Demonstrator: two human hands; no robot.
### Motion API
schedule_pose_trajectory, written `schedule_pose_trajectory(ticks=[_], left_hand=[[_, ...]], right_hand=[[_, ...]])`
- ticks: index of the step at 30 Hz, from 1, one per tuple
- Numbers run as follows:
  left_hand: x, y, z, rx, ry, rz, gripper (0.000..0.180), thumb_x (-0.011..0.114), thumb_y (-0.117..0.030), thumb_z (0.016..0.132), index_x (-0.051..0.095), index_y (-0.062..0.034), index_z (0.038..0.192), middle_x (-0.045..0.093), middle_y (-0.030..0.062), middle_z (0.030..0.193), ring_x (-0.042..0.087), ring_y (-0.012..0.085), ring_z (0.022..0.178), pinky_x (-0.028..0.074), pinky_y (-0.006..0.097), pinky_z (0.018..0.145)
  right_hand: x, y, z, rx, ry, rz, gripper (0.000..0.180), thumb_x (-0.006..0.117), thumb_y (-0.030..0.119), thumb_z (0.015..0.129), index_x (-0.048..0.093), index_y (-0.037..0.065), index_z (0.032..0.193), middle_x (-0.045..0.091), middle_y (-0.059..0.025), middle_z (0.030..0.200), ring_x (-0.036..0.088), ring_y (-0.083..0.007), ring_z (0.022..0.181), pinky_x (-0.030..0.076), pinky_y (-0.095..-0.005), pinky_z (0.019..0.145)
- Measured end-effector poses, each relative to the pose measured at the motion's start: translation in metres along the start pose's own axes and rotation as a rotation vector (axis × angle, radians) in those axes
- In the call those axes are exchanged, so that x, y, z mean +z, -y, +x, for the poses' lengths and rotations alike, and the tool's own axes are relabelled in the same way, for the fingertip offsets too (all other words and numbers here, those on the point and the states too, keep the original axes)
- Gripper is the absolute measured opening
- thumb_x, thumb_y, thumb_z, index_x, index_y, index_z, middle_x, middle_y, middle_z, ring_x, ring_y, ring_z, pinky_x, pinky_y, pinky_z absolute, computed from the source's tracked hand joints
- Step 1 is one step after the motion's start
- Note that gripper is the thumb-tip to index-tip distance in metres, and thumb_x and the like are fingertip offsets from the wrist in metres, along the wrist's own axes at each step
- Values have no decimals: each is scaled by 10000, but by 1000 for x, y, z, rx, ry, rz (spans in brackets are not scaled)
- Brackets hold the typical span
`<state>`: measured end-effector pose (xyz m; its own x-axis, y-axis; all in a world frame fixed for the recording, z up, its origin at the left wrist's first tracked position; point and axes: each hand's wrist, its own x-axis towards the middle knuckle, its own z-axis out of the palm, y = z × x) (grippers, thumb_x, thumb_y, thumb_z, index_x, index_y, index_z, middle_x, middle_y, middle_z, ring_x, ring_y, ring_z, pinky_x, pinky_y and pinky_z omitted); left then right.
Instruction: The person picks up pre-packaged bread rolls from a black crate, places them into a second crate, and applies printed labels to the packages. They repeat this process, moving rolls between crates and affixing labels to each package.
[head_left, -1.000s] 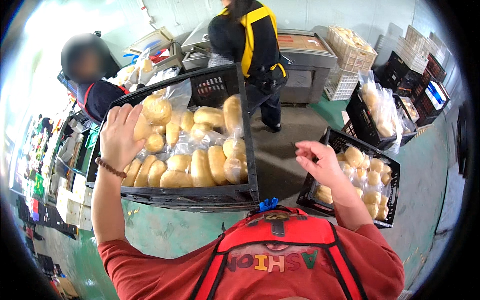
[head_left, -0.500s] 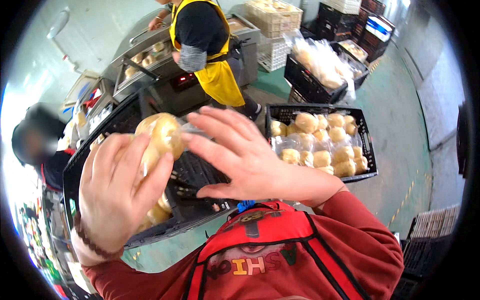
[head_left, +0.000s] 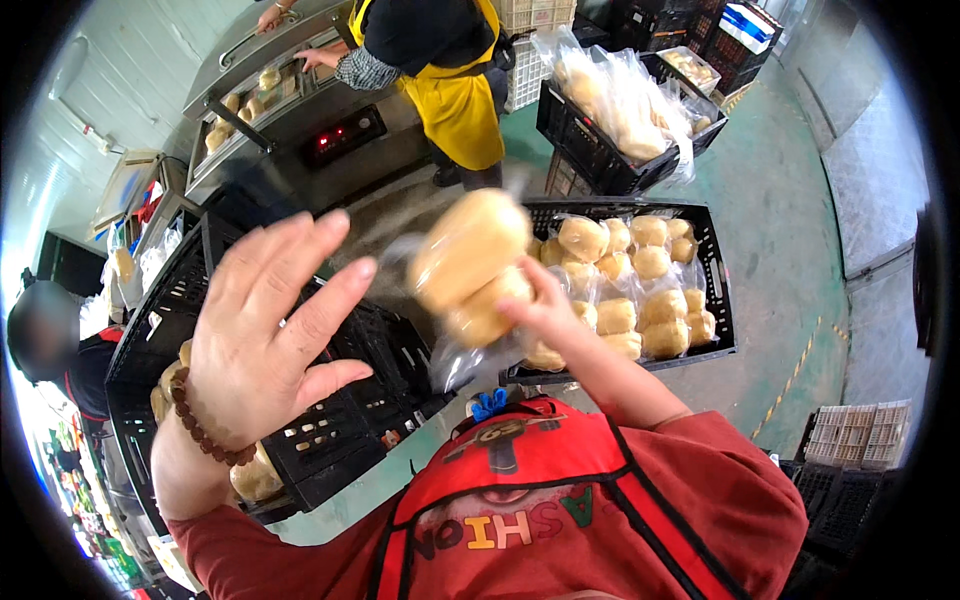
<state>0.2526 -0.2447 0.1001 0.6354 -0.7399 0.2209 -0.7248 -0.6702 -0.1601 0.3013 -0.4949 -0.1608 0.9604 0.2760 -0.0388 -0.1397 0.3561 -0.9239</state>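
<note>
My right hand [head_left: 545, 305] grips a clear plastic bag of pale yellow, rounded lumps [head_left: 470, 250], which look like peeled potatoes. The bag is tilted and blurred, over the gap between two black crates. My left hand [head_left: 270, 330] is open with its fingers spread, holding nothing, above the left black crate [head_left: 340, 440]. More bagged yellow lumps [head_left: 258, 478] show in that crate, partly hidden by my left hand and wrist. Close to my right hand, the right black crate [head_left: 722, 290] holds several similar bags [head_left: 650, 260] lying side by side.
Ahead, a person in a yellow apron [head_left: 455, 110] works at a metal machine [head_left: 290, 150] with bagged lumps in it. Another black crate [head_left: 600, 160] holds a heap of clear bags. Another person [head_left: 85, 355] stands at the far left. Stacked crates [head_left: 850, 470] stand at the right.
The bag has passed from my left hand to my right hand and moved to the right. My left hand has let go and spread its fingers. The person ahead now reaches into the machine.
</note>
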Motion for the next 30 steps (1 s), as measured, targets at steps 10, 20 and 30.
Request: schedule_pose_trajectory(ticks=[10,20,30], left_hand=[[93,17,-33,-165,271,-194,455,722,-199,686,579,-58,1093,561,76,1143,518,260,1100,422,373,928],[99,21,-38,-195,328,-255,344,711,-189,695,601,-62,994,585,63,1043,537,247,1053,440,364,889],[99,26,-43,-248,368,-313,284,697,-215,721,610,-69,949,621,48,918,573,235,954,462,358,814]], right_hand=[[-170,-107,64,475,-526,-697,650,680,514,780,552,20,1182,637,-100,1033,597,-171,916,476,-320,752],[-171,-189,89,343,-547,-879,656,594,480,862,401,36,1306,581,-220,1161,551,-350,1090,418,-392,929],[-197,-138,113,341,-153,-1239,590,567,431,862,453,52,1299,635,-224,1039,589,-395,1002,458,-433,853]])
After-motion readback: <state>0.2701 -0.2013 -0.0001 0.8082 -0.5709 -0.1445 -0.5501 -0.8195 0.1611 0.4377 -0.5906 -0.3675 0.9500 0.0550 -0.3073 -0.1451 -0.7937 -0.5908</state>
